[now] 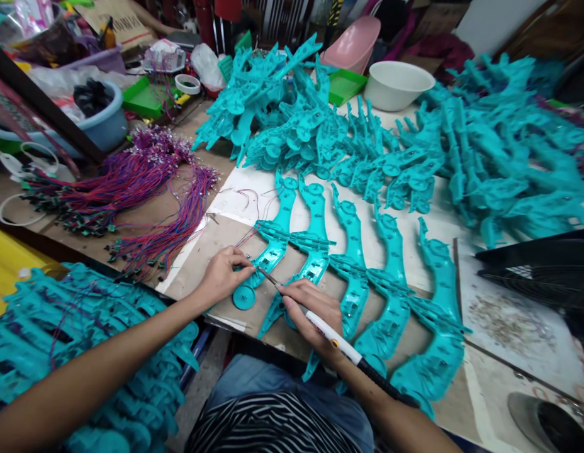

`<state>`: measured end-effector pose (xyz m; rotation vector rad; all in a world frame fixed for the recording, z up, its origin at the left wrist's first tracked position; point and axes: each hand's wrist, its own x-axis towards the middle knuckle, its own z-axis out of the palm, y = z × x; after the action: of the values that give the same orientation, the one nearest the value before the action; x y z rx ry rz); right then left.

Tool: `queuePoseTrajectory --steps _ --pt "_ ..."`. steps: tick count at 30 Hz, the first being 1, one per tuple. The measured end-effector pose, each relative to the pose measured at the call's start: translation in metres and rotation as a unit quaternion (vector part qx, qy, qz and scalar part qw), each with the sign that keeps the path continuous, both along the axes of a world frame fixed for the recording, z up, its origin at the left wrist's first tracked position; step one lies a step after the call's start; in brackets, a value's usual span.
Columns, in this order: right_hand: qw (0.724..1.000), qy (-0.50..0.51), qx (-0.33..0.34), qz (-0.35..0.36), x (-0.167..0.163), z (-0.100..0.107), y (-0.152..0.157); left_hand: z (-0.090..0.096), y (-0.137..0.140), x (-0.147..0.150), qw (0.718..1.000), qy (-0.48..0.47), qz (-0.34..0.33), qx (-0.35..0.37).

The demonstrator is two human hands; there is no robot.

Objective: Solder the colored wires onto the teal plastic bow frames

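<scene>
Turquoise moulded pieces lie five in a row along the front edge of the tabletop, and both hands are at the near half of the leftmost one. Past the left part of that edge, a heap of similar parts sits lower than the tabletop, the left forearm crossing in front of it. Toward the left edge spread bundles of red and purple wires; a blue basin and a green tray stand behind them, toward the far left corner. The left hand has thumb and forefinger drawn together; what, if anything, that grip pinches is too small to tell, though thin wires run close by. The right hand has its grip closed around a white-handled soldering iron, whose tip points at the left fingertips. This hand hides some of the second piece, and the iron blocks parts farther right. Toward the far edge rise tangled stacks of turquoise parts, with a white basin behind. At the right, a black grilled device overhangs a pale board strewn with scraps; a grey container stands nearer the front edge.
</scene>
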<state>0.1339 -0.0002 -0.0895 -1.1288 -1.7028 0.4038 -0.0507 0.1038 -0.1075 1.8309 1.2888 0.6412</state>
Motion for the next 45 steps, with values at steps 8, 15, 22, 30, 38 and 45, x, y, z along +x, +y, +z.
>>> queuePoseTrajectory --steps 8,15,22,30,38,45 --pt "1.000 -0.009 0.015 -0.003 0.001 0.001 0.001 0.001 0.000 0.001 1.000 -0.012 -0.002 -0.007" --pt "1.000 -0.006 0.010 -0.010 0.002 0.003 0.000 0.001 0.000 0.000 1.000 0.003 -0.007 0.001" --pt "1.000 0.002 0.001 -0.011 0.001 0.004 0.001 0.002 0.001 0.000 1.000 0.017 -0.009 0.006" --pt "0.996 0.007 -0.043 -0.077 0.011 0.016 -0.004 0.002 0.000 0.001 1.000 0.020 -0.006 0.007" --pt "0.980 -0.152 -0.040 -0.119 0.058 -0.002 0.023 0.002 -0.001 0.003 0.999 0.018 0.003 0.030" --pt "0.948 -0.276 -0.011 -0.157 0.082 -0.024 0.029 0.000 -0.008 -0.003 0.997 0.035 -0.002 0.062"
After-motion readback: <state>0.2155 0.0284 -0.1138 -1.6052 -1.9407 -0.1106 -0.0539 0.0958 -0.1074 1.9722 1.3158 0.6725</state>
